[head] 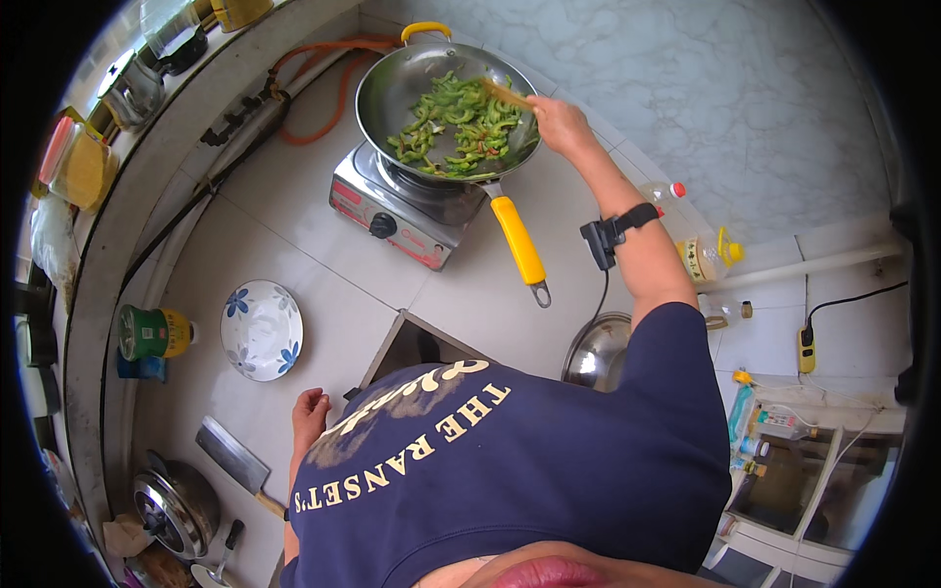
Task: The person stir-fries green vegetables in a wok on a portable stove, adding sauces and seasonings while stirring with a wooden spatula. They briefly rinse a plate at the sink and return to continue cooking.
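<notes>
My right hand (562, 126) is closed round the handle of a wooden spatula (507, 93), whose blade is among sliced green vegetables (470, 117) with a few red bits. They lie in a steel wok (393, 81) with a yellow loop handle at the far side and a long yellow handle (518, 239) towards me. The wok sits on a single-burner gas stove (397, 213) with a black knob. My left hand (311, 411) hangs beside my body at the left, fingers curled, nothing seen in it. A cleaver (234, 456) lies near it, not touched.
A white plate with blue flowers (261, 331) rests left of the stove. Further left stand a green-and-yellow bottle (156, 332) and a lidded steel pot (173, 507). An orange hose (342, 103) runs behind the wok. Right are a steel bowl (599, 353) and oil bottles (709, 256).
</notes>
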`<action>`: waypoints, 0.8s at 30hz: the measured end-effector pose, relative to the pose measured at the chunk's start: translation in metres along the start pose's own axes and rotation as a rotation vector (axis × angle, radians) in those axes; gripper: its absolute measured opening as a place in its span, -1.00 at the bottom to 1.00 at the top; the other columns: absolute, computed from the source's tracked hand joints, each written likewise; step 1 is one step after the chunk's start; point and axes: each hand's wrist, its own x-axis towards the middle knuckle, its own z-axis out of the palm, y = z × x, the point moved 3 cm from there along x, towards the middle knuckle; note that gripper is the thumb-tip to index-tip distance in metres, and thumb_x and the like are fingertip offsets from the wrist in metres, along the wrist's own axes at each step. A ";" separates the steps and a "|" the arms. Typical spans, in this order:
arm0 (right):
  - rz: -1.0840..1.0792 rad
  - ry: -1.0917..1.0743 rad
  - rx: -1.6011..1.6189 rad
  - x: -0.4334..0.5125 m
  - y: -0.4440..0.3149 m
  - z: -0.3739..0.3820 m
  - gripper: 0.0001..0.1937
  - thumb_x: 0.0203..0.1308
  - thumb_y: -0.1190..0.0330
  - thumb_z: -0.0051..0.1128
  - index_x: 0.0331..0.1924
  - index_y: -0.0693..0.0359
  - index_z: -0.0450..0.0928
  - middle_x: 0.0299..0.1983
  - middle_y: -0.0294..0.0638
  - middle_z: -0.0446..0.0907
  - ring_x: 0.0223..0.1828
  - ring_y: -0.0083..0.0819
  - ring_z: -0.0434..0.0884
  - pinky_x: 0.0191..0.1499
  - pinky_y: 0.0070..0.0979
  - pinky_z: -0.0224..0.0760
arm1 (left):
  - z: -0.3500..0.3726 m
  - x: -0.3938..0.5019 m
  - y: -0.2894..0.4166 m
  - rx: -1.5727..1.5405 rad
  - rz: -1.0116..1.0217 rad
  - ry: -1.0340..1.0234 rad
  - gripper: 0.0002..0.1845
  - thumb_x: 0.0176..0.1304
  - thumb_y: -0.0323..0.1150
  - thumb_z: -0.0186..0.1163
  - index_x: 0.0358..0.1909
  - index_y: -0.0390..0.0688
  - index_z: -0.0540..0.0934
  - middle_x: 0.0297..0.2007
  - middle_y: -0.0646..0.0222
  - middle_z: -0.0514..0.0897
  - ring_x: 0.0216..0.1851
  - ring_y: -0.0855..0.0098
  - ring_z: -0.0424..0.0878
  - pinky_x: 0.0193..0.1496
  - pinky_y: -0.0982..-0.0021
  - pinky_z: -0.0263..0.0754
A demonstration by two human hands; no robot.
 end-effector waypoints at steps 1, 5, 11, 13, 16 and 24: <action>0.041 0.030 -0.026 0.001 0.003 0.002 -0.72 0.25 0.32 -0.09 0.00 0.08 0.55 -0.22 0.02 0.62 -0.16 0.01 0.59 -0.10 -0.16 0.45 | 0.001 -0.002 -0.001 0.019 -0.019 -0.002 -0.69 0.24 -0.39 0.19 -0.02 -0.31 0.49 -0.25 0.29 0.62 -0.26 0.47 0.56 -0.18 0.46 0.46; 0.014 -0.081 -0.047 -0.017 -0.011 0.014 -0.71 0.23 0.32 -0.11 -0.02 -0.01 0.58 -0.23 0.05 0.62 -0.14 0.06 0.58 -0.09 -0.13 0.46 | 0.003 -0.002 -0.004 0.037 -0.010 -0.035 -0.69 0.24 -0.40 0.19 -0.02 -0.31 0.49 -0.25 0.27 0.63 -0.26 0.48 0.57 -0.18 0.46 0.46; -0.113 -0.262 -0.067 -0.041 -0.013 -0.062 -0.71 0.20 0.29 0.01 -0.02 0.05 0.61 -0.22 -0.07 0.65 -0.18 -0.12 0.61 -0.10 -0.33 0.47 | -0.004 0.005 -0.014 0.004 -0.007 0.001 -0.70 0.25 -0.40 0.19 -0.03 -0.32 0.49 -0.28 0.29 0.63 -0.29 0.49 0.57 -0.19 0.47 0.47; -0.066 -0.436 -0.190 -0.042 -0.007 -0.078 -0.72 0.18 0.28 0.00 -0.05 0.01 0.63 -0.22 -0.11 0.66 -0.19 -0.13 0.62 -0.10 -0.31 0.48 | -0.003 0.005 -0.016 0.042 -0.014 -0.001 -0.71 0.27 -0.40 0.18 -0.03 -0.32 0.47 -0.30 0.31 0.62 -0.32 0.52 0.56 -0.22 0.48 0.49; -0.240 -0.552 -0.092 -0.034 -0.021 -0.056 -0.71 0.18 0.28 0.00 -0.05 0.00 0.64 -0.22 -0.08 0.65 -0.18 -0.15 0.62 -0.09 -0.30 0.47 | 0.003 0.003 -0.014 0.023 -0.001 0.007 -0.71 0.23 -0.41 0.19 -0.04 -0.31 0.51 -0.29 0.28 0.63 -0.29 0.48 0.57 -0.19 0.47 0.47; -0.158 -0.089 -0.032 0.044 -0.032 0.019 -0.73 0.20 0.27 -0.07 -0.09 0.02 0.63 -0.20 -0.07 0.64 -0.14 -0.07 0.60 -0.04 -0.21 0.46 | 0.002 -0.012 -0.016 0.045 -0.012 0.029 -0.70 0.23 -0.40 0.20 -0.04 -0.31 0.51 -0.30 0.30 0.63 -0.29 0.48 0.57 -0.19 0.46 0.47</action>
